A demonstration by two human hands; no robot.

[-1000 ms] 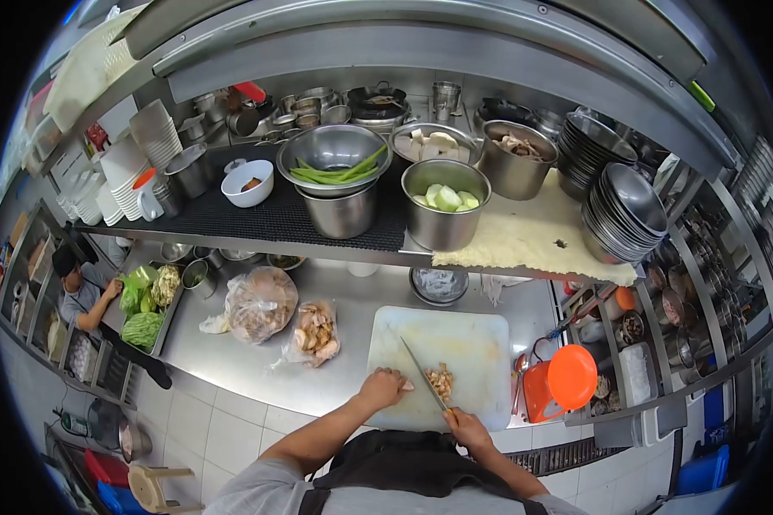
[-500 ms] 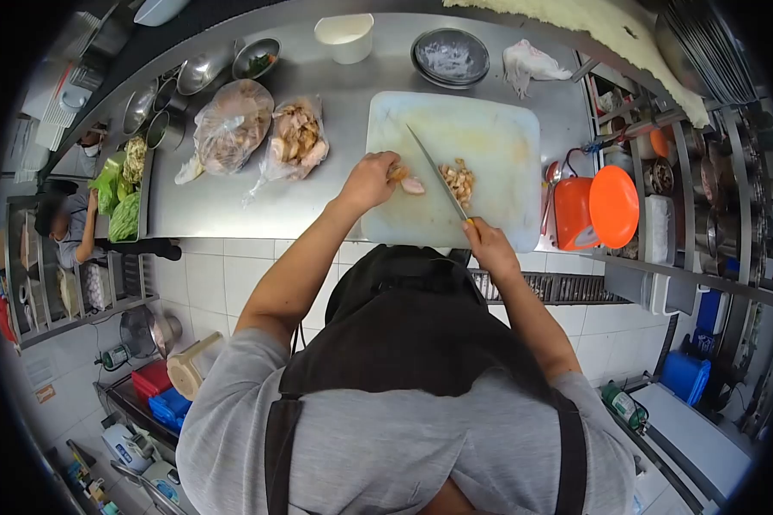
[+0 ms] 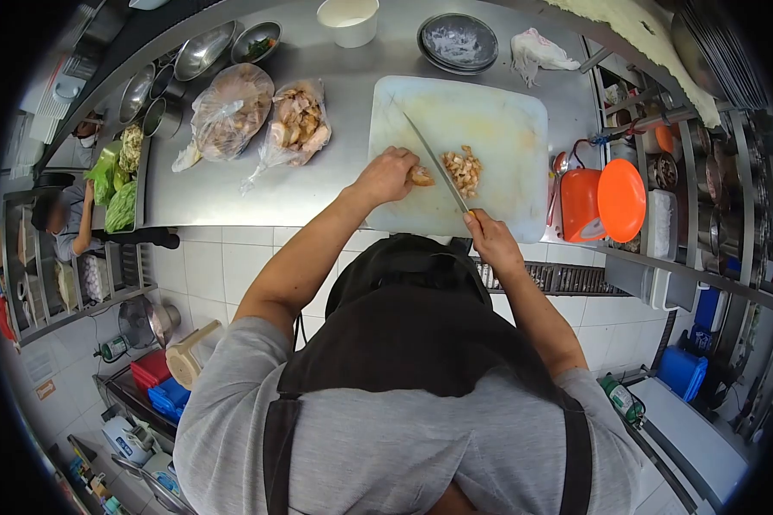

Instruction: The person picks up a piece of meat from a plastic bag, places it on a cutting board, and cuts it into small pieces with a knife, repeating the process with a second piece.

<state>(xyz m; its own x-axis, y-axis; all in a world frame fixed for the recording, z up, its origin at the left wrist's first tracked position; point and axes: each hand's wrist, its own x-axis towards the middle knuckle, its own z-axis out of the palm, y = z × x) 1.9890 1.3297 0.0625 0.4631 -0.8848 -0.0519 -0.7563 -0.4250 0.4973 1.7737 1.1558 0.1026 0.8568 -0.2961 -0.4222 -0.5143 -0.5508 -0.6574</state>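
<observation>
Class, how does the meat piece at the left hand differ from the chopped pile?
The meat piece is one larger chunk; the chopped pile is many small bits. The left hand touches the meat piece, while neither hand touches the chopped pile. The meat piece lies left of the knife, the chopped pile right of it. Both look brownish, on the cutting board.

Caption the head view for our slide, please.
Right hand holding a kitchen knife beside chopped meat on a cutting board, left hand touching a larger piece.
</observation>
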